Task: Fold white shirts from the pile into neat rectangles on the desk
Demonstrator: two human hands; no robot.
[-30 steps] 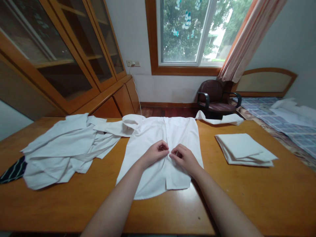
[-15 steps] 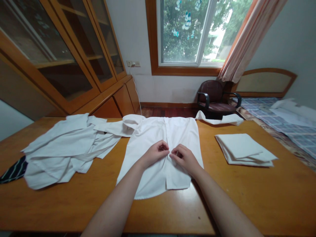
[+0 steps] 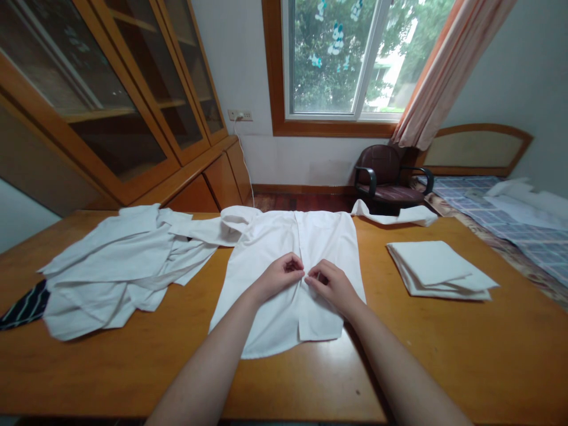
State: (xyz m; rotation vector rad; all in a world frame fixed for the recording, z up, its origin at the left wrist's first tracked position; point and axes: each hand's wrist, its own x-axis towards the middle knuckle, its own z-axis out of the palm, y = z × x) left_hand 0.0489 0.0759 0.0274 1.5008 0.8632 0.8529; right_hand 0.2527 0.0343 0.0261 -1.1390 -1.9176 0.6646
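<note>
A white shirt (image 3: 270, 319) lies spread on the wooden table in front of me, its front placket running down the middle and its sleeves reaching out to both sides. My left hand (image 3: 284, 275) pinches the placket edge from the left. From the right, my right hand (image 3: 328, 283) pinches the cloth at the same spot, fingertips almost meeting the left ones. Whatever small part of the placket sits between the fingertips is too small to make out. Below the hands the lower front panels hang slightly apart at the hem.
Crumpled white garments (image 3: 110, 260) lie at the left, with a dark striped cloth (image 3: 26, 306) under their edge. A folded white stack (image 3: 439, 266) rests on the table (image 3: 444, 355) at the right. Beyond stand a glass-fronted cabinet (image 3: 186, 142), an armchair (image 3: 384, 171) and a bed (image 3: 497, 201).
</note>
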